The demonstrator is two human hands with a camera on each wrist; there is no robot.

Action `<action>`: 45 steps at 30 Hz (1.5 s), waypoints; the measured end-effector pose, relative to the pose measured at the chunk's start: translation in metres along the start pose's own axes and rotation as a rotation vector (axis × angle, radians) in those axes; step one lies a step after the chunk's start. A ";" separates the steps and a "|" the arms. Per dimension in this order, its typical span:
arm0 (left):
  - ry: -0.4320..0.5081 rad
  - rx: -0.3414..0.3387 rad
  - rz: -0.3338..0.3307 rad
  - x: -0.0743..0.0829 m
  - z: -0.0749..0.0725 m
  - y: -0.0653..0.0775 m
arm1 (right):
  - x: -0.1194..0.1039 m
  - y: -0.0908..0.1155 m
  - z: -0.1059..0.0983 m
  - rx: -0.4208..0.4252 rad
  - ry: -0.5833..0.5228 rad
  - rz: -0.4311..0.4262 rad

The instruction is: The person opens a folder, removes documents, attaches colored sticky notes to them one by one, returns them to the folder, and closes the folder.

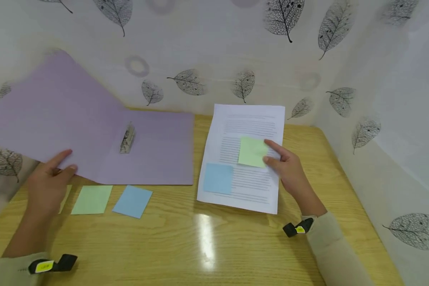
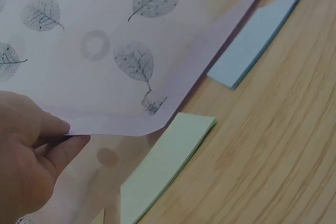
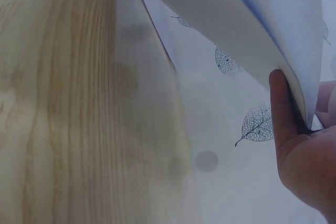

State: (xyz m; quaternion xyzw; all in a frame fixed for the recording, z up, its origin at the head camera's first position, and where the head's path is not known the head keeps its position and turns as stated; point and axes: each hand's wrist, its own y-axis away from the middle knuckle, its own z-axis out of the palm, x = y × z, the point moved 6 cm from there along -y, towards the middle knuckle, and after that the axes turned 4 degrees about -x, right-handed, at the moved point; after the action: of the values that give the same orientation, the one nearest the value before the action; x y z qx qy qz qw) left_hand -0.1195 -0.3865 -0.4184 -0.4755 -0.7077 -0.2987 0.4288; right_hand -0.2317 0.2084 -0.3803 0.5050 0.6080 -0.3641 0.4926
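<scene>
A purple folder with a metal clip near its fold lies open at the left. My left hand pinches the lower edge of its lifted cover between thumb and fingers, as the left wrist view also shows. My right hand grips the right edge of some printed paper, tilted up off the table. On that paper are a green sticky note, touched by the fingertips, and a blue sticky note. The right wrist view shows the bent paper edge between the fingers.
On the wooden table, in front of the folder, lie a green sticky-note pad and a blue pad. A yellowish pad is partly hidden by the left hand. A leaf-patterned covering rises behind the table.
</scene>
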 end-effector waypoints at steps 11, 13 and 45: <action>-0.035 -0.043 0.033 0.018 0.039 0.008 | 0.005 0.005 -0.014 0.015 -0.063 -0.010; -0.035 -0.054 0.048 0.023 0.048 0.011 | 0.005 0.005 -0.015 0.013 -0.097 -0.007; -0.049 -0.140 0.225 0.068 0.133 0.040 | -0.044 0.009 -0.045 -0.033 -0.820 -0.245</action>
State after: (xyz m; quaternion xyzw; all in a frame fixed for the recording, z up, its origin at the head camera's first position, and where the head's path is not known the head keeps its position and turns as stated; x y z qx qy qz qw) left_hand -0.1375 -0.2328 -0.4174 -0.5879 -0.6375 -0.2856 0.4079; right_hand -0.2334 0.2418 -0.3258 0.2347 0.4230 -0.5809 0.6547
